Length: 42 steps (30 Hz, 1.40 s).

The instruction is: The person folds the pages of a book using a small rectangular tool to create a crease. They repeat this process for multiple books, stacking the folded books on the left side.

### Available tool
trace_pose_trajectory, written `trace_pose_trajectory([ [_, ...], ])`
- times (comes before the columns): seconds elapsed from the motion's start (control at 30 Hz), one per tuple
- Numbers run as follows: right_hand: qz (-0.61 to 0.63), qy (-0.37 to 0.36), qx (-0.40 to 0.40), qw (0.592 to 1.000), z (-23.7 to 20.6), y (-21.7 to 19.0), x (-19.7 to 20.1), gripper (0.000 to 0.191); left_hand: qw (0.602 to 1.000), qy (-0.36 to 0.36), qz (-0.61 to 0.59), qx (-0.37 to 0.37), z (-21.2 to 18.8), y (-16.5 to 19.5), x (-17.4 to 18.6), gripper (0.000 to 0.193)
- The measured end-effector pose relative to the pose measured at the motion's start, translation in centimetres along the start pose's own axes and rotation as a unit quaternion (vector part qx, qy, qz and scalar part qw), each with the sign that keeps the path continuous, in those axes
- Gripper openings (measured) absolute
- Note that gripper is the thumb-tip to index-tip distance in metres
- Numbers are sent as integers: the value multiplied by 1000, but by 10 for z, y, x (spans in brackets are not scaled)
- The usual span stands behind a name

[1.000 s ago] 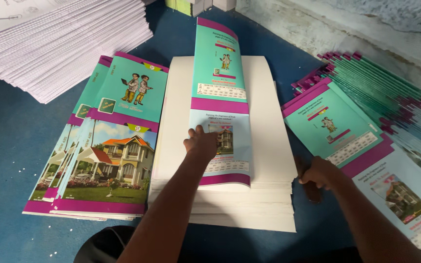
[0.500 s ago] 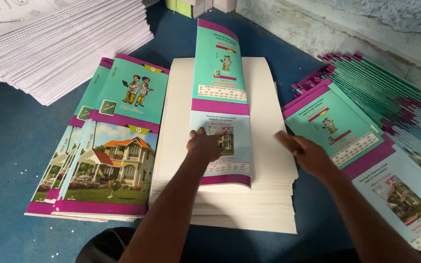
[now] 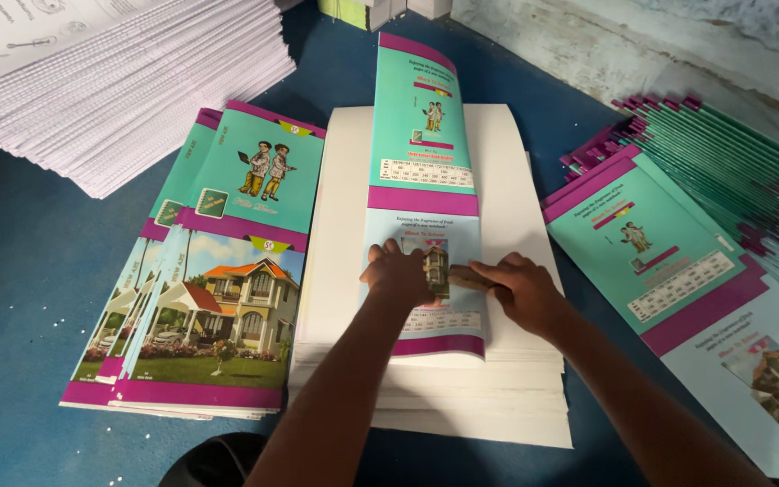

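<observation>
**Both hands on the cover sheet over the white stack**

Going left to right, we saw a fanned pile of printed white sheets [image 3: 110,90] at the far left of the blue counter [image 3: 20,298], then a pile of teal and magenta covers with a house picture [image 3: 200,298], then the tall stack of blank white paper [image 3: 516,171] in the middle, and more covers spread in a fan [image 3: 723,225] at the right.

The cover sheet [image 3: 426,144] in hand lay lengthwise down the middle of the white stack, its far end curling up off the paper.

We judged the main risk to be skew: with the far end lifted, a push from either palm could slide the sheet off square, and the loose top leaves of the stack could shift with it. A crease where the sheet bends also looked possible.

Our left hand [image 3: 398,275] lay flat and spread on the near half of the sheet, holding nothing. Our right hand [image 3: 520,293] was curled around a small brownish object [image 3: 471,277], pressing it to the sheet just beside the left; what the object was we could not tell.
</observation>
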State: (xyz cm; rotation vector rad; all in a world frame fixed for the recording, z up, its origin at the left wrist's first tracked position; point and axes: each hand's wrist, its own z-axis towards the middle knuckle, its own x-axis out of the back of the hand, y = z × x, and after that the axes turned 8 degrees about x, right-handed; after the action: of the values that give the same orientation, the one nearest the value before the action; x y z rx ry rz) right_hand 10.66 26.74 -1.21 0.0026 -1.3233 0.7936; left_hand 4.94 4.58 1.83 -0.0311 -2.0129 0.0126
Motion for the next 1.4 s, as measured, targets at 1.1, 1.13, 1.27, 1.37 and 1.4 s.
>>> trace_pose_trajectory([
  [1.1, -53, 91, -50, 993, 160, 118, -25, 54, 996, -54, 56, -46, 16, 16, 11, 130],
  [1.13, -51, 93, -58, 993, 164, 122, -25, 53, 996, -53, 59, -47, 16, 16, 11, 129],
  [1.27, -77, 123, -45, 988, 183, 137, -28, 52, 995, -49, 70, -49, 14, 16, 11, 129],
  [1.37, -63, 131, -84, 986, 198, 146, -32, 50, 995, -38, 76, -52, 13, 16, 10, 130],
  [1.4, -59, 135, -94, 985, 202, 150, -33, 49, 995, -32, 78, -55, 14, 16, 10, 130],
])
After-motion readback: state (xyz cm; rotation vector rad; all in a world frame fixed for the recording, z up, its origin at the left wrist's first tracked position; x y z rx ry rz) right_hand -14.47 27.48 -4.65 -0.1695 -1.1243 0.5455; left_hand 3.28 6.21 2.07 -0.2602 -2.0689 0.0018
